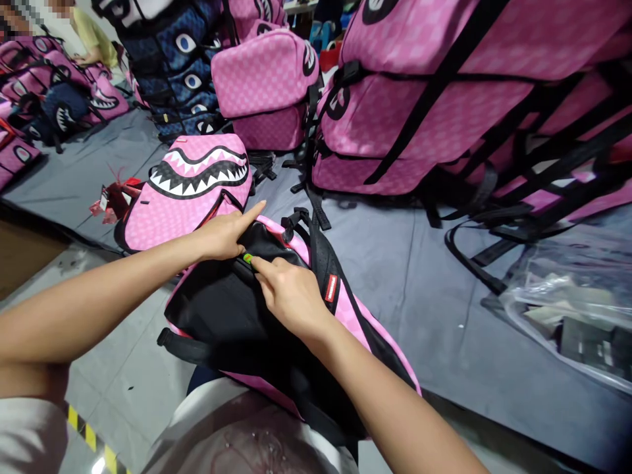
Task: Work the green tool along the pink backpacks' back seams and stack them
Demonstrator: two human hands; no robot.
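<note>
A pink and black backpack point(212, 309) lies across the table edge and my lap, its black back side facing up. My left hand point(230, 234) rests on its upper part, index finger stretched out, the other fingers curled in beside a small green and yellow round sticker point(247, 259). From the other side my right hand point(289, 289) presses a fingertip onto that sticker, its remaining fingers folded. Whether either hand pinches any fabric cannot be made out. A black shoulder strap with a red label point(332, 288) runs along the bag's right side.
Beyond my left hand lies another pink backpack point(187, 191) with a shark-mouth print, red tags point(116, 197) beside it. Stacked pink bags point(385, 125) and blue bags point(185, 72) stand behind. At right is a clear plastic bag point(577, 309). A person point(93, 39) sits far left.
</note>
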